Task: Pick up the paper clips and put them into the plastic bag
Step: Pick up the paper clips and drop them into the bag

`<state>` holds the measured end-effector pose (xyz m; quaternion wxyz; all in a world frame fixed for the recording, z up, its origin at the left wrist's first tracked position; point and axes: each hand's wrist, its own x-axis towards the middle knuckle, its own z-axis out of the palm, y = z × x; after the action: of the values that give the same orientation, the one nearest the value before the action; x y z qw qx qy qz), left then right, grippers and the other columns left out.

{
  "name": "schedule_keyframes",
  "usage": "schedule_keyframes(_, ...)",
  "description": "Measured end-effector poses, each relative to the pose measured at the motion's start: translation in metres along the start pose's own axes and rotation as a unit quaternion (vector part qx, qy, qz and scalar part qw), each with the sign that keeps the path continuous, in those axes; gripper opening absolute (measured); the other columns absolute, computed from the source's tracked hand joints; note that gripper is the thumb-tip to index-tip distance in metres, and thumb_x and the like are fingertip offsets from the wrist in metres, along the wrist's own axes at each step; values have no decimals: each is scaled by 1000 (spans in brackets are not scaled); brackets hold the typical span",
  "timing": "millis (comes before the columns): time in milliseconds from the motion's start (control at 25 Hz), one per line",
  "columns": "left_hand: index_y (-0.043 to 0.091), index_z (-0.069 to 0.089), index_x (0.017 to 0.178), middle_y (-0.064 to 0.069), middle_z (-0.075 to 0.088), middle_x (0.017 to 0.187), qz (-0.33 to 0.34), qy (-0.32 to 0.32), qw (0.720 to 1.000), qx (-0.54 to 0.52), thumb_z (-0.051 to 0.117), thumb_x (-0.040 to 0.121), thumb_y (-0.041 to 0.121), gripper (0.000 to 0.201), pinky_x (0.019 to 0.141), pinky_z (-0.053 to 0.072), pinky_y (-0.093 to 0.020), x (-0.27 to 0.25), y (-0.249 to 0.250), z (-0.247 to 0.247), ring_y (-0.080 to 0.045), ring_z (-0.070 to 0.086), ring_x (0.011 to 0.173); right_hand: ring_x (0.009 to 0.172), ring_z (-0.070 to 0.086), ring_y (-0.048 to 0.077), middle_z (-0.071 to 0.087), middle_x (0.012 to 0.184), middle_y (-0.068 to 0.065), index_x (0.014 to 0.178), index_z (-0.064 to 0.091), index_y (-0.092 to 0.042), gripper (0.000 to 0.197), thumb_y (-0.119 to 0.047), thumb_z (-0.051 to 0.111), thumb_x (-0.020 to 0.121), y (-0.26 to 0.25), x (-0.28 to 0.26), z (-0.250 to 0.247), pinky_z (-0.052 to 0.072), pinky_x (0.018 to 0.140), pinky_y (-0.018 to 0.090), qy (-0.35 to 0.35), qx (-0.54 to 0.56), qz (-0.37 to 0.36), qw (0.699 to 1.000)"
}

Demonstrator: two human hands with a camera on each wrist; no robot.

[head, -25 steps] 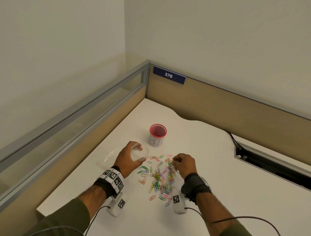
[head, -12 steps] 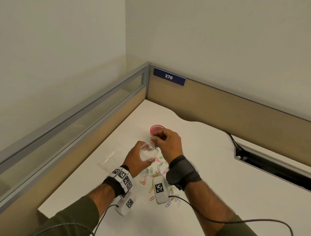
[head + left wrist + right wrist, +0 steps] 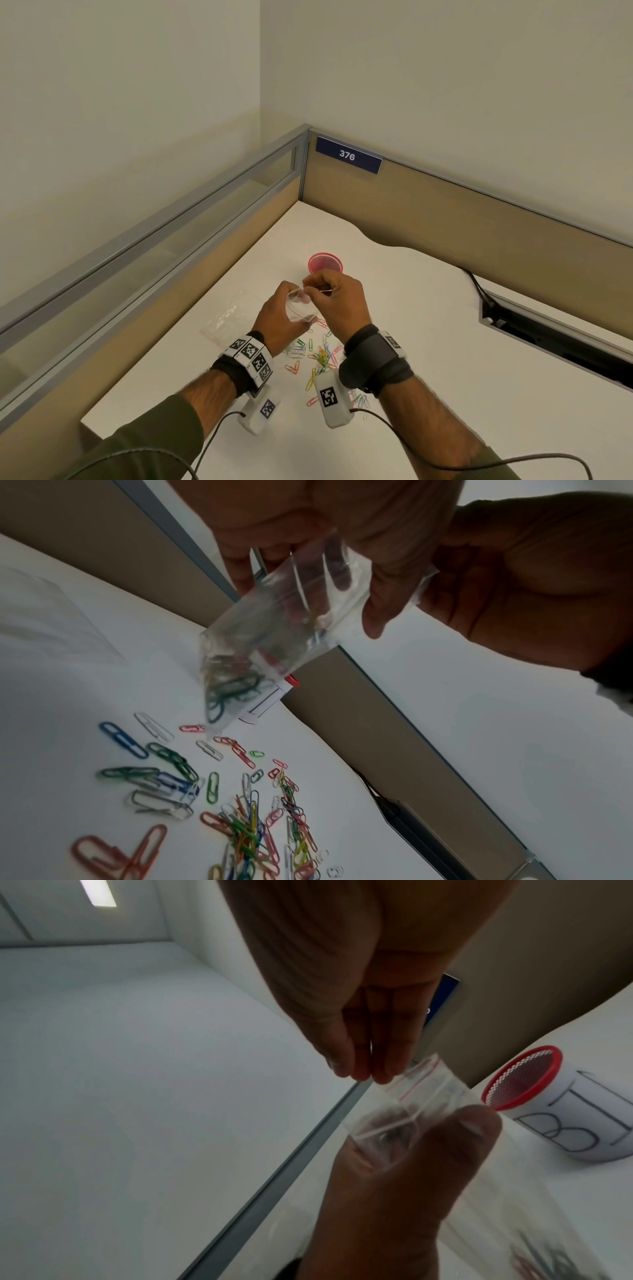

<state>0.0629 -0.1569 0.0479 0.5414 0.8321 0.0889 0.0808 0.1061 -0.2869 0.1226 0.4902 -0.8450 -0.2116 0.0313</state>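
2 bags (image 3: 226, 317), 1 cup (image 3: 325, 263) (clips (image 3: 317, 359) uncountable).

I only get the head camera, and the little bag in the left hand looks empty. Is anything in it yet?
Observer: Yes. The left wrist view shows green and red paper clips bunched at the bottom of the plastic bag.
Visitor: Is its mouth open?
Observer: Yes, the right wrist view shows the left hand holding it open, the right hand poised just above its red zip line.
Visitor: And the pink cup?
Observer: Red mesh inside, white label with handwritten marks outside.
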Motion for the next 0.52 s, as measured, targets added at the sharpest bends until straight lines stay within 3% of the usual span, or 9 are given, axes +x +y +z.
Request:
schedule_keyframes(80, 27, 49, 104, 9, 63, 106, 10, 4, 1000, -3, 82, 74, 22, 45, 90, 48, -23, -4, 0, -4, -9, 59, 107, 79, 62, -1, 67, 86, -11, 94, 72, -19, 11, -12, 65, 88, 12, 2, -12, 49, 72, 6, 34, -4, -6, 999)
schedule_keyframes(200, 24, 50, 105, 11, 64, 108, 11, 16, 1000, -7, 83, 74, 22, 45, 97, 45, -27, -11, -1, -18, -9, 58, 112, 86, 66, 14, 72, 95, 0, 96, 72, -15, 13, -12, 61, 89, 66, 10, -32, 53, 82, 24, 42, -87, 56, 994)
schedule_keyframes(360, 23, 51, 106, 10, 63, 109, 6, 33, 999, -5, 83, 74, 19, 46, 97, 44, -27, -23, -7, -37, -12, 58, 114, 116, 57, 24, 61, 127, 7, 118, 62, -18, 30, -10, 50, 93, 146, 16, -40, 46, 101, 35, -91, -319, 189, 924)
schedule_keyframes(520, 28, 50, 105, 7, 63, 114, -4, 47, 999, -1, 84, 73, 22, 47, 91, 43, -18, -29, -15, -50, -13, 58, 115, 144, 26, 27, 24, 157, 9, 148, 30, -19, 62, -6, 50, 91, 168, 24, -24, 25, 118, 37, -227, -353, 196, 886)
